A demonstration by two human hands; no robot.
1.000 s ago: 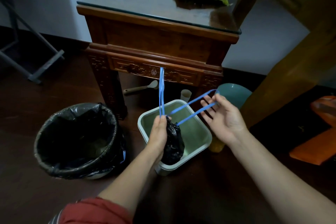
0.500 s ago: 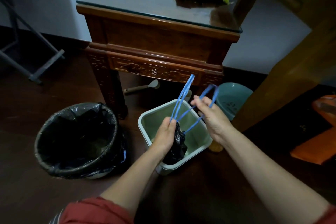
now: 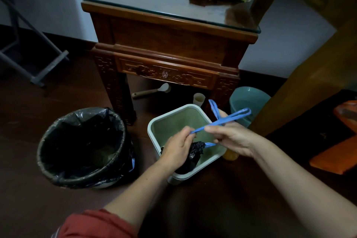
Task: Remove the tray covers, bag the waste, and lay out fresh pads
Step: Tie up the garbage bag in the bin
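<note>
A small black waste bag [image 3: 191, 157] with blue drawstrings [image 3: 229, 118] hangs over a pale green square tray [image 3: 154, 133] on the dark floor. My left hand [image 3: 178, 149] grips the bag's gathered neck and pinches one string end. My right hand [image 3: 233, 137] holds the blue strings, which cross above its fingers and loop out toward the right. A round bin lined with a black bag [image 3: 83, 147] stands to the left of the tray.
A carved wooden side table [image 3: 170, 48] with a glass top stands behind the tray. Under and beside it lie a scoop [image 3: 152, 92], a small cup [image 3: 199, 99] and a teal basin [image 3: 249, 100]. Orange items [image 3: 336, 152] lie at right, a metal stand [image 3: 34, 60] at left.
My right hand has moved left and down toward my left hand, bringing the blue strings across each other. The bag stays over the tray.
</note>
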